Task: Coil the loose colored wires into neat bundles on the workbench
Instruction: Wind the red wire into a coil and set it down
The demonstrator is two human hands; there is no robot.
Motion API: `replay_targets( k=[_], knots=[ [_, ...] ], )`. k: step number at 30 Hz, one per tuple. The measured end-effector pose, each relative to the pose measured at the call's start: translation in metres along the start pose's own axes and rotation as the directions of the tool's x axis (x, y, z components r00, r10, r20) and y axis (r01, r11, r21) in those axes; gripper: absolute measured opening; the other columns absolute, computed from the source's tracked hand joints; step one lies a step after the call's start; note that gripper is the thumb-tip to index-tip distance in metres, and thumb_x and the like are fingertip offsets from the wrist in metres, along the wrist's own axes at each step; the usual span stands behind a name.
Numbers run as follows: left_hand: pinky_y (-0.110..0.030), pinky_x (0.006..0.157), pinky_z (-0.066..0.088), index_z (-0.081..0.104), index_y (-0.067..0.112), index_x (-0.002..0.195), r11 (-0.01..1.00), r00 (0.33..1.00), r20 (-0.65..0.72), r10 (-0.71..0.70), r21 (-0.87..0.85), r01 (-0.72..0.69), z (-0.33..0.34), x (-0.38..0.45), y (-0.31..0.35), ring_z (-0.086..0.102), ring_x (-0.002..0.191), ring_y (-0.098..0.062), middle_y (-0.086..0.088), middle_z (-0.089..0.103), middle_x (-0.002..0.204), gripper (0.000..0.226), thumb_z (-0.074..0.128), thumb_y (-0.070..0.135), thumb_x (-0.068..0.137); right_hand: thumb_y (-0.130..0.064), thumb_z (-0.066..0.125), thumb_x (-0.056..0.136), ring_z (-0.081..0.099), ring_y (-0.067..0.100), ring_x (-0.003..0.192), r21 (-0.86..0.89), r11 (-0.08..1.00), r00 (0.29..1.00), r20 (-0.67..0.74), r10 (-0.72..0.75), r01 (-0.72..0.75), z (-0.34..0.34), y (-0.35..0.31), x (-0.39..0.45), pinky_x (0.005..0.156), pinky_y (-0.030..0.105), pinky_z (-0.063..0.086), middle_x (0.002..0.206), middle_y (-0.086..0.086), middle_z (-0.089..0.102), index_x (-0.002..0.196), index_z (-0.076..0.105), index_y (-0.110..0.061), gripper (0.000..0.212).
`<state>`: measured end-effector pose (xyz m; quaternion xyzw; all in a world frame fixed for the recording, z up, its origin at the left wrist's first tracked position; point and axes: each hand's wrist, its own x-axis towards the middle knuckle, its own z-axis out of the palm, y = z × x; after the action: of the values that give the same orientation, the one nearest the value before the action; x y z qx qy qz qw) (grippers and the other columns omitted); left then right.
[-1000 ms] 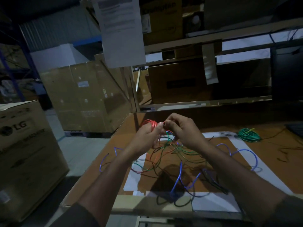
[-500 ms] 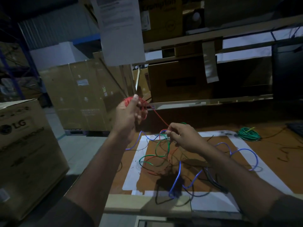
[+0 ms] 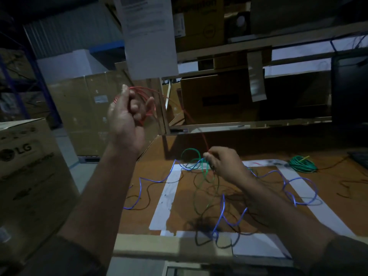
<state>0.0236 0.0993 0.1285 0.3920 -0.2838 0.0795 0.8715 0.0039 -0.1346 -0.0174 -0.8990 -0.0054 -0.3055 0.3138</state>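
My left hand [image 3: 127, 118] is raised above the left end of the workbench [image 3: 328, 198] and grips a small coil of red wire [image 3: 148, 102]. A stretch of the red wire runs down and right to my right hand [image 3: 224, 165], which pinches it low over the bench. Under that hand lies a tangle of loose blue wire [image 3: 298, 179], green wire [image 3: 191, 152] and dark wire [image 3: 201, 226] inside a white taped rectangle [image 3: 165, 200]. A coiled green bundle [image 3: 302, 164] rests at the back right.
A large LG cardboard box [image 3: 25, 170] stands on the floor to the left. More boxes [image 3: 219, 100] and shelves rise behind the bench. A sheet of paper [image 3: 148, 34] hangs above my left hand. A dark object [image 3: 360, 159] lies at the bench's right edge.
My left hand has risen up and to the left with the red coil, drawing the red wire out of the tangle. My right hand has stayed low, pinching the strand.
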Motion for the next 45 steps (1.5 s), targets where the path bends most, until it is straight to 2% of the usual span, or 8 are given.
replay_targets(
  k=[6, 13, 20, 25, 29, 35, 40, 45],
  knots=[
    [-0.021, 0.05, 0.044, 0.058, 0.016, 0.081, 0.883, 0.97, -0.22, -0.1, 0.43, 0.189, -0.033, -0.002, -0.052, 0.048, 0.043, -0.001, 0.008, 0.053, 0.054, 0.03, 0.051, 0.025, 0.108, -0.027, 0.058, 0.103, 0.063, 0.02, 0.078, 0.531, 0.819, 0.959, -0.039, 0.282, -0.219, -0.015, -0.013, 0.02, 0.063, 0.038, 0.054, 0.084, 0.013, 0.068, 0.09, 0.068, -0.01, 0.024],
    [-0.017, 0.069, 0.038, 0.056, 0.013, 0.076, 0.741, 0.741, -0.133, -0.658, -0.291, 0.606, -0.061, -0.006, -0.061, 0.03, 0.028, -0.004, 0.009, 0.039, 0.04, 0.031, 0.052, 0.02, 0.106, -0.005, 0.049, 0.101, 0.065, 0.017, 0.091, 0.458, 0.844, 0.935, -0.073, 0.348, -0.278, -0.009, 0.008, 0.018, 0.07, 0.035, 0.056, 0.1, 0.002, 0.068, 0.113, 0.06, -0.021, 0.023],
    [-0.032, 0.086, 0.058, 0.054, 0.017, 0.089, 0.843, 0.937, -0.103, -0.335, -0.478, 0.248, -0.038, -0.002, -0.039, 0.076, 0.071, -0.015, -0.006, 0.078, 0.083, 0.029, 0.037, 0.025, 0.112, 0.003, 0.051, 0.084, 0.065, 0.021, 0.087, -0.188, 0.978, 0.967, 0.218, 0.132, -0.091, 0.014, 0.02, -0.002, 0.073, 0.036, 0.053, 0.088, -0.008, 0.065, 0.105, 0.069, -0.035, 0.048],
    [-0.032, 0.116, 0.036, 0.067, 0.021, 0.101, 0.978, 0.995, 0.053, -0.082, 0.197, 0.07, -0.033, -0.006, -0.064, 0.052, 0.14, -0.016, -0.014, 0.066, 0.138, 0.041, 0.029, 0.031, 0.114, -0.004, 0.056, 0.087, 0.061, 0.016, 0.096, -0.252, 0.957, 0.942, 0.333, -0.053, 0.143, 0.014, 0.006, -0.01, 0.08, 0.035, 0.052, 0.094, -0.015, 0.057, 0.112, 0.069, -0.037, 0.044],
    [-0.017, 0.111, 0.033, 0.076, 0.039, 0.109, 0.542, 0.953, 0.253, -0.17, 0.831, -0.124, -0.041, -0.022, -0.089, 0.036, 0.14, 0.007, -0.002, 0.044, 0.159, 0.043, 0.033, 0.04, 0.112, -0.014, 0.057, 0.096, 0.059, 0.005, 0.093, -0.08, 0.985, 0.956, 0.266, -0.127, 0.153, 0.006, -0.001, -0.015, 0.079, 0.033, 0.051, 0.101, -0.016, 0.061, 0.111, 0.068, -0.035, 0.028],
    [-0.045, 0.086, 0.055, 0.069, 0.022, 0.085, 0.101, 0.9, 0.294, -0.321, 0.956, -0.276, -0.042, -0.038, -0.111, 0.067, 0.084, -0.013, 0.002, 0.072, 0.082, 0.047, 0.037, 0.047, 0.108, -0.015, 0.06, 0.099, 0.058, 0.005, 0.097, -0.097, 0.984, 0.985, 0.096, -0.143, 0.152, -0.002, -0.005, -0.015, 0.073, 0.021, 0.042, 0.107, -0.011, 0.064, 0.118, 0.069, -0.026, 0.023],
    [-0.037, 0.057, 0.048, 0.058, 0.009, 0.076, 0.401, 0.795, 0.328, -0.511, 0.909, -0.118, -0.039, -0.04, -0.107, 0.054, 0.057, -0.026, -0.006, 0.058, 0.065, 0.043, 0.055, 0.041, 0.104, -0.021, 0.064, 0.098, 0.058, 0.009, 0.09, -0.052, 0.983, 0.984, -0.033, -0.177, 0.175, 0.002, -0.001, -0.007, 0.072, 0.025, 0.043, 0.094, -0.01, 0.062, 0.109, 0.069, -0.026, 0.012],
    [-0.017, 0.058, 0.044, 0.057, 0.011, 0.081, 0.822, 0.908, 0.178, -0.38, 0.514, 0.244, -0.029, -0.028, -0.097, 0.042, 0.043, -0.002, 0.01, 0.045, 0.047, 0.032, 0.05, 0.028, 0.108, -0.029, 0.076, 0.089, 0.062, 0.01, 0.087, 0.001, 0.992, 0.991, 0.045, -0.124, 0.124, 0.012, 0.013, -0.014, 0.075, 0.033, 0.054, 0.091, -0.01, 0.063, 0.105, 0.069, -0.024, 0.019]
  ],
)
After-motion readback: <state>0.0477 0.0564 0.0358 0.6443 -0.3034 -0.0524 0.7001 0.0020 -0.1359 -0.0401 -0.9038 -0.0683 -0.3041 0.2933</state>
